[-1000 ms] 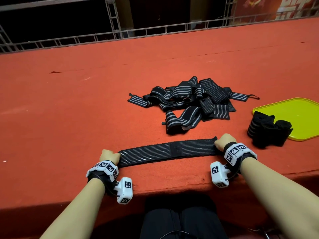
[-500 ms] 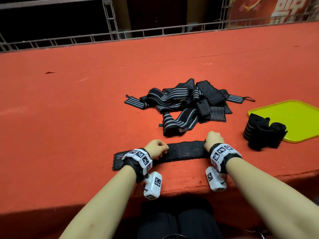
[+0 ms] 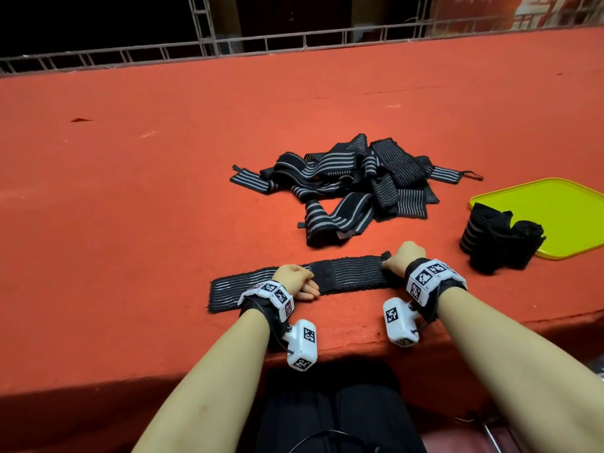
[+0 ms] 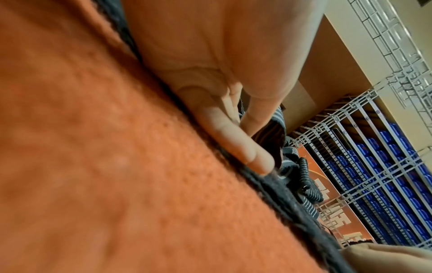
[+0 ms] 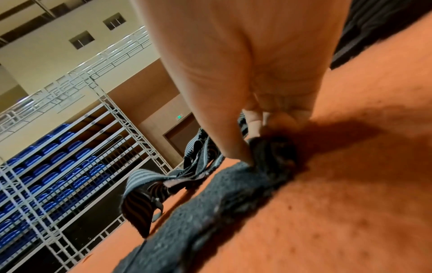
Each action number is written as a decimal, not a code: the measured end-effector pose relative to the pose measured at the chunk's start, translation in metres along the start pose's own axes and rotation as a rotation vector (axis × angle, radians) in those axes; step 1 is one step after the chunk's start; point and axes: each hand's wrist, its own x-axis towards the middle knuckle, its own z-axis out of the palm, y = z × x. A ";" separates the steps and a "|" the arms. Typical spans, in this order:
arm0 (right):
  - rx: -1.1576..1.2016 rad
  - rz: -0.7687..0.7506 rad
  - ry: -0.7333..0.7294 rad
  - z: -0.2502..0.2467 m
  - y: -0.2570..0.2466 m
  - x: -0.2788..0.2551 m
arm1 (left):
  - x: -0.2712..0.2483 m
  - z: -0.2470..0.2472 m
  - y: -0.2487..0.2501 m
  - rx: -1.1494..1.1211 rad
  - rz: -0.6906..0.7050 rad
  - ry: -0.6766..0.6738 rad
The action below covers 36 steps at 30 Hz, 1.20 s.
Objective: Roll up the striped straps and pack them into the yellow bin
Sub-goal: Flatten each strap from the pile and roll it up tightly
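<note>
A black strap with thin grey stripes (image 3: 346, 273) lies flat along the near edge of the red table. My left hand (image 3: 295, 281) rests on it left of its middle; in the left wrist view its fingers (image 4: 233, 140) lie along the strap (image 4: 292, 203). My right hand (image 3: 400, 258) pinches the strap's right end, which bunches up under thumb and fingers (image 5: 254, 129) in the right wrist view. A loose pile of striped straps (image 3: 353, 178) lies behind. The yellow bin (image 3: 562, 204) is a shallow tray at the right, with rolled straps (image 3: 500, 240) standing at its near left corner.
The table's front edge (image 3: 327, 358) runs just below my wrists. A metal railing (image 3: 294, 40) lines the far side. Bare red felt (image 3: 130, 207) stretches to the left of the pile.
My left hand has slid right along the strap, from its left end to near the middle. The right hand has shifted slightly left with the right end.
</note>
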 end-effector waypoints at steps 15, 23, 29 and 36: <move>0.174 -0.012 -0.072 0.000 -0.004 -0.010 | 0.001 0.000 -0.001 -0.073 -0.003 0.010; 0.204 -0.162 -0.020 0.021 -0.015 -0.010 | 0.002 -0.001 -0.002 -0.061 -0.003 0.010; 0.272 -0.245 -0.034 0.025 -0.010 -0.008 | 0.003 0.000 -0.004 -0.054 0.026 0.027; 0.378 -0.274 -0.104 0.022 0.000 0.001 | 0.007 0.027 0.013 0.406 0.410 -0.068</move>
